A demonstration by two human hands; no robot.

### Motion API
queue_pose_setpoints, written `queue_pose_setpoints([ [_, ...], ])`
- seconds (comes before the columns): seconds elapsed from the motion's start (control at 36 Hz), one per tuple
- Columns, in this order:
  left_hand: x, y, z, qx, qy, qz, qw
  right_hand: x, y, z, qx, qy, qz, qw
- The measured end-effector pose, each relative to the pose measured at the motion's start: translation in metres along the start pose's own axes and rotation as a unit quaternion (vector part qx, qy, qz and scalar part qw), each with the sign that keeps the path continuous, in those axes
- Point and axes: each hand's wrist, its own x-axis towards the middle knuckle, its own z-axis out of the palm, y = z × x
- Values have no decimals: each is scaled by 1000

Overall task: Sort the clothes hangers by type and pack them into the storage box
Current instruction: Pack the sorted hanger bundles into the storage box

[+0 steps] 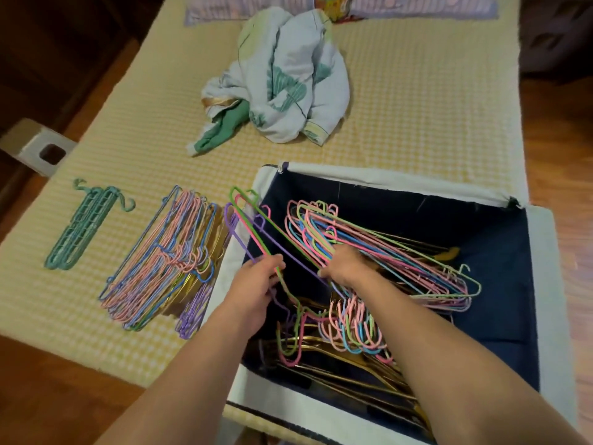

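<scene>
A dark blue fabric storage box (pixel 500 252) with a white rim sits on the bed at the right. Inside lie gold hangers (pixel 346 377) under a stack of pastel wire hangers (pixel 385 248). My left hand (pixel 256 284) grips a few wire hangers (pixel 247 220), green, pink and purple, over the box's left edge. My right hand (pixel 345 264) holds the stack of pastel hangers inside the box. On the bed to the left lies another pile of wire hangers (pixel 160 252) over gold ones, and further left teal plastic hangers (pixel 83 226).
A crumpled pale cloth (pixel 288 78) lies on the yellow checked bed cover (pixel 417 107) behind the box. Pillows (pixel 224 8) line the far edge. A white object (pixel 35 146) stands at the bed's left side on the wooden floor.
</scene>
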Motion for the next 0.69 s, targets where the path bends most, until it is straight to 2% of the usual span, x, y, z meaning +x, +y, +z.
queue_pose_setpoints([
  [0.19, 0, -3, 12, -42, -15, 18, 999, -9, 10, 0, -35, 57, -25, 997],
  [0.36, -30, -6, -8, -53, -127, 40, 990, -35, 33, -22, -14, 60, -78, 995],
  [0.5, -52, 1, -15, -81, -177, 75, 978, -73, 56, -43, -30, 73, -134, 988],
  [0.69, -99, 15, 4, -12, -277, 138, 951, -113, 80, -74, 31, 103, -121, 987],
])
